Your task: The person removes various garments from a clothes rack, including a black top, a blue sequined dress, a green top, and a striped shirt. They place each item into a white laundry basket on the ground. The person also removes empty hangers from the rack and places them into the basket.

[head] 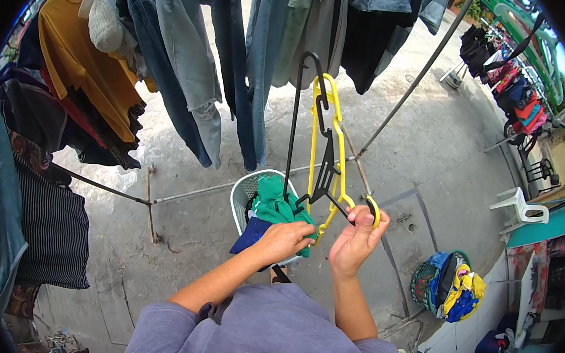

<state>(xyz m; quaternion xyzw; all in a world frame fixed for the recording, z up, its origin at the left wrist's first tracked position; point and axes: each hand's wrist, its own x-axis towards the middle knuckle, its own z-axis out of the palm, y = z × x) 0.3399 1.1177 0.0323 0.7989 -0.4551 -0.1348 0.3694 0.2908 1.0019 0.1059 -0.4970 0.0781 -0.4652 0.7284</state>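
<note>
My right hand point(361, 240) grips a yellow plastic hanger point(342, 156) and a black plastic hanger point(323, 172) together near their hooks, with the frames pointing away from me. My left hand point(285, 241) has its fingers on a green garment point(275, 201) and appears to grasp its near edge; part of that grip is hidden. Beneath the cloth stands a white plastic laundry basket point(241, 188). Dark blue cloth point(253, 234) hangs over the basket's near left side, beside the green garment.
Jeans point(182, 59), an orange-yellow shirt point(80, 56) and other clothes hang ahead and left. Metal rack poles point(414, 82) cross the concrete floor point(196, 259). A green basket of clothes point(423, 282) and a white plastic chair point(521, 208) stand right.
</note>
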